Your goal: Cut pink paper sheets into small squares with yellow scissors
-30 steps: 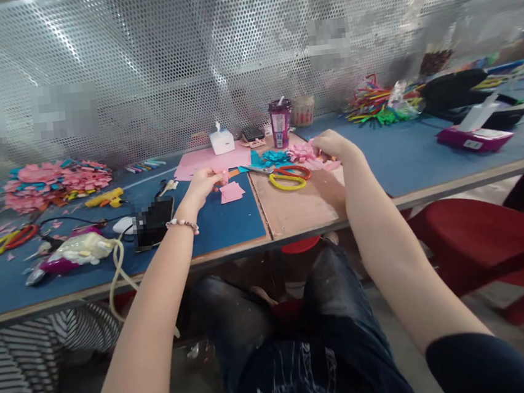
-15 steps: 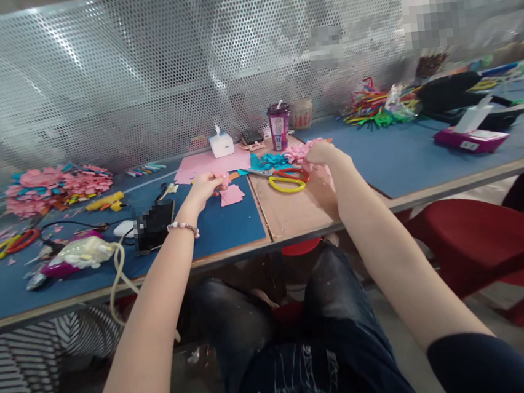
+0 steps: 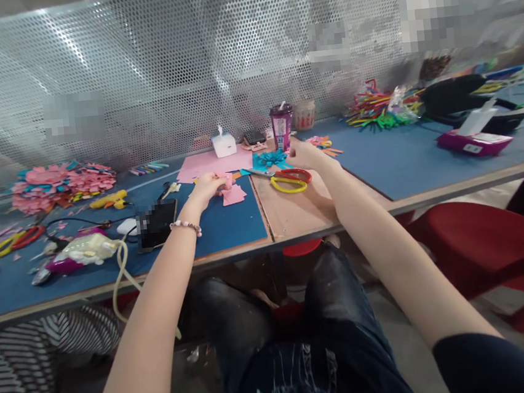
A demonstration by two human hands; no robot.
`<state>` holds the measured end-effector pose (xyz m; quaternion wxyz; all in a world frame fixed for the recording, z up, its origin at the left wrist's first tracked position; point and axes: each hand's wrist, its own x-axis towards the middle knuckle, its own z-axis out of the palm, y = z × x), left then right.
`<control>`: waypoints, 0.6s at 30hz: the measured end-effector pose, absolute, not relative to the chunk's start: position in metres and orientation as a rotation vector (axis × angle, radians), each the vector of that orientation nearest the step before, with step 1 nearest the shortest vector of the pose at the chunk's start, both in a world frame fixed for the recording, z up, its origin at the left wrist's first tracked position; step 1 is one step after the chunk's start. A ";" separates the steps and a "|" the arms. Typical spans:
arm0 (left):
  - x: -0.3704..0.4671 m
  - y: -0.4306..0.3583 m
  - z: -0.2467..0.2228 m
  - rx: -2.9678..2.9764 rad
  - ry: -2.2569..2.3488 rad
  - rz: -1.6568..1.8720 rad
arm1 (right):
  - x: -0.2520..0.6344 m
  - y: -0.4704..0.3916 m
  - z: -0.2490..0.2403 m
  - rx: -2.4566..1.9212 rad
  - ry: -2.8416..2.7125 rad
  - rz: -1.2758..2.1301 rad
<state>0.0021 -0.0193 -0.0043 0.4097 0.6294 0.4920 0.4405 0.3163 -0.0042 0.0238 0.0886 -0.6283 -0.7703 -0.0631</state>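
Note:
My left hand (image 3: 208,188) pinches a small piece of pink paper (image 3: 228,180) above the blue mat. Just below it lie several cut pink paper pieces (image 3: 234,195). My right hand (image 3: 303,155) is by the purple cup (image 3: 282,126), its fingers curled inward; whatever they hold is hidden. To its left sits a cluster of turquoise paper strips (image 3: 271,160). Scissors (image 3: 292,180) with red and yellow handles lie on the tan board nearer to me. Past my right wrist are pink and orange strips (image 3: 326,144).
At the left are a heap of pink paper pieces (image 3: 48,186), a yellow glue gun (image 3: 109,200), a second pair of scissors (image 3: 16,240) and a black phone (image 3: 159,226). A white tissue box (image 3: 223,144) stands on pink sheets. To the right lies a purple box (image 3: 474,140).
My right hand has moved left, off the pink strips and toward the turquoise cluster and cup. The left hand stays by the pink pieces, still pinching paper. The view has shifted slightly.

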 end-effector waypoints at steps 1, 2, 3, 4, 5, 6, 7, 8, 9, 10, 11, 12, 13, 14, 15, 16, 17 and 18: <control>0.002 -0.019 -0.004 1.575 1.237 1.121 | 0.314 -0.005 0.023 -1.866 -2.347 -0.123; 0.002 -0.018 -0.004 1.565 1.233 1.134 | 0.312 -0.006 0.022 -1.865 -2.409 -0.051; 0.002 -0.018 -0.004 1.556 1.228 1.146 | 0.310 -0.006 0.021 -1.866 -2.462 0.010; 0.002 -0.017 -0.004 1.547 1.221 1.156 | 0.309 -0.006 0.020 -1.866 -2.500 0.057; 0.002 -0.017 -0.004 1.539 1.214 1.165 | 0.308 -0.007 0.019 -1.864 -2.523 0.086; 0.001 -0.017 -0.004 1.531 1.209 1.173 | 0.307 -0.007 0.018 -1.857 -2.533 0.099; 0.001 -0.017 -0.004 1.522 1.204 1.181 | 0.306 -0.008 0.018 -1.845 -2.532 0.100; 0.001 -0.018 -0.003 1.513 1.197 1.186 | 0.305 -0.008 0.019 -1.830 -2.521 0.092; 0.001 -0.019 -0.002 1.502 1.186 1.190 | 0.303 -0.010 0.020 -1.814 -2.501 0.079; 0.001 -0.020 -0.001 1.489 1.167 1.193 | 0.302 -0.011 0.021 -1.798 -2.471 0.066; 0.001 -0.021 0.000 1.474 1.138 1.190 | 0.299 -0.013 0.022 -1.785 -2.432 0.053; 0.002 -0.023 0.002 1.460 1.099 1.180 | 0.296 -0.015 0.022 -1.777 -2.380 0.041; 0.002 -0.025 0.004 1.448 1.051 1.160 | 0.291 -0.017 0.022 -1.773 -2.319 0.030; 0.002 -0.027 0.006 1.441 0.997 1.132 | 0.284 -0.019 0.021 -1.770 -2.249 0.021; 0.003 -0.030 0.008 1.437 0.940 1.096 | 0.277 -0.022 0.020 -1.766 -2.175 0.015; 0.003 -0.033 0.010 1.438 0.886 1.055 | 0.267 -0.024 0.018 -1.758 -2.102 0.016; 0.004 -0.036 0.011 1.440 0.836 1.011 | 0.257 -0.026 0.015 -1.742 -2.036 0.028; 0.006 -0.039 0.012 1.442 0.794 0.967 | 0.246 -0.028 0.013 -1.710 -1.985 0.047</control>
